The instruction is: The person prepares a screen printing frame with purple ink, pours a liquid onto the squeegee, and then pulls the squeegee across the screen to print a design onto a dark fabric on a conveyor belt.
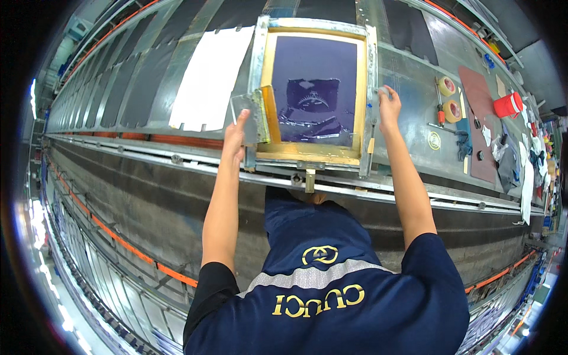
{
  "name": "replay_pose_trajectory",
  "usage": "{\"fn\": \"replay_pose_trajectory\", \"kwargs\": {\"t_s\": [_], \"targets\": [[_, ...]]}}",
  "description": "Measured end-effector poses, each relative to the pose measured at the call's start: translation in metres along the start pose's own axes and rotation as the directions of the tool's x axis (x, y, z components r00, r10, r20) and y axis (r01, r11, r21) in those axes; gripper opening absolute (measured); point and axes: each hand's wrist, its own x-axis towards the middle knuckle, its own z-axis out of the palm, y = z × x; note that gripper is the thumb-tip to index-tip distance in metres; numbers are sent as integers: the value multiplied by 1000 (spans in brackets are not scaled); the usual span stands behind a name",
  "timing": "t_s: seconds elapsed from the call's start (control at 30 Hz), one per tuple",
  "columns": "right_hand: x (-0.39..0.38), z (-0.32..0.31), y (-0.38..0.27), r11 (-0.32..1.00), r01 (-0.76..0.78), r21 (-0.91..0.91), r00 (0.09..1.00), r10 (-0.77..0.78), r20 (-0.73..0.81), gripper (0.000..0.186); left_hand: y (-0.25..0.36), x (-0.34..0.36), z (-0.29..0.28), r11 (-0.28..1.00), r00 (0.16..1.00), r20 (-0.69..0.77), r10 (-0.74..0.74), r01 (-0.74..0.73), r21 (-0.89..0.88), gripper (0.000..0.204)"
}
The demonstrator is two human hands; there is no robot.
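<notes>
The left hand [235, 139] pinches the squeegee [252, 121] over the left edge of the screen frame [307, 151], long axis roughly parallel, while the right hand [389, 109], farther from it, adjoins the right edge, grip indeterminable.

A navy short-sleeved shirt [384, 322] is worn, crossed by a silvery band [319, 277] and marked with gold lettering [319, 301] and emblem [320, 255].
</notes>
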Motion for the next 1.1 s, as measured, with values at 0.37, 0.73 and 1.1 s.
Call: {"fn": "replay_pose_trajectory", "kwargs": {"t_s": [0.37, 0.73, 1.1], "targets": [[19, -20, 84, 992, -35, -119, 985, 14, -173, 30, -28, 54, 26, 966, 977, 44, -207, 197, 168, 73], [8, 11, 98, 901, -100, -423, 969, -9, -248, 43, -20, 27, 43, 867, 1000, -4, 31, -25, 498, 42], [10, 9, 95, 872, -86, -481, 983, -3, -182, 45, -119, -9, 212, 684, 922, 233, 311, -387, 618, 33]]}}
